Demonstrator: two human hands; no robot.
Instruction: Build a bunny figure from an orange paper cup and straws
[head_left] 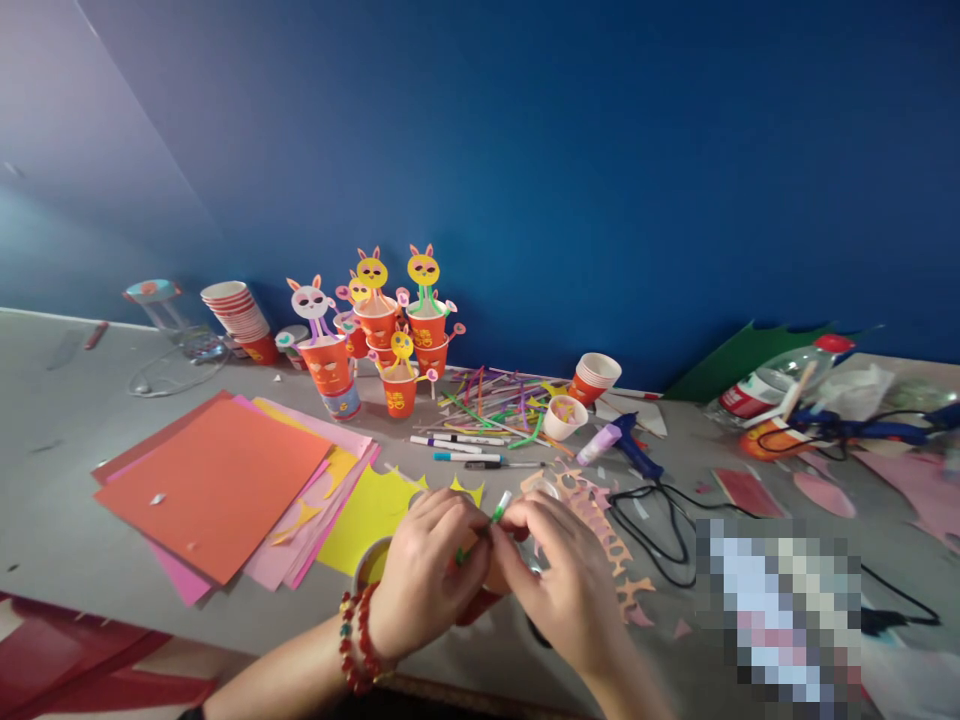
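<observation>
Between the fingertips of both hands is a thin green-and-white marker [502,506]. My left hand [431,555], with red bead bracelets at its wrist, is closed in a pinch on the marker's lower part. My right hand [562,570] pinches close to the white end. The fingers cover most of the marker. Under the hands a red paper cup [474,607] shows only in part. Beside my left hand, the rim of another cup [369,562] with something yellow inside is partly hidden. Yellow paper [360,515] with cut edges lies just behind my left hand.
Several red cups with paper animal figures [326,365] stand at the back. Coloured sheets [217,480] lie left. Markers [469,457] and coloured sticks [487,400] lie behind the hands. A glue gun [637,450] with a looped black cord, paper scraps [600,520] and a bottle [780,380] are right.
</observation>
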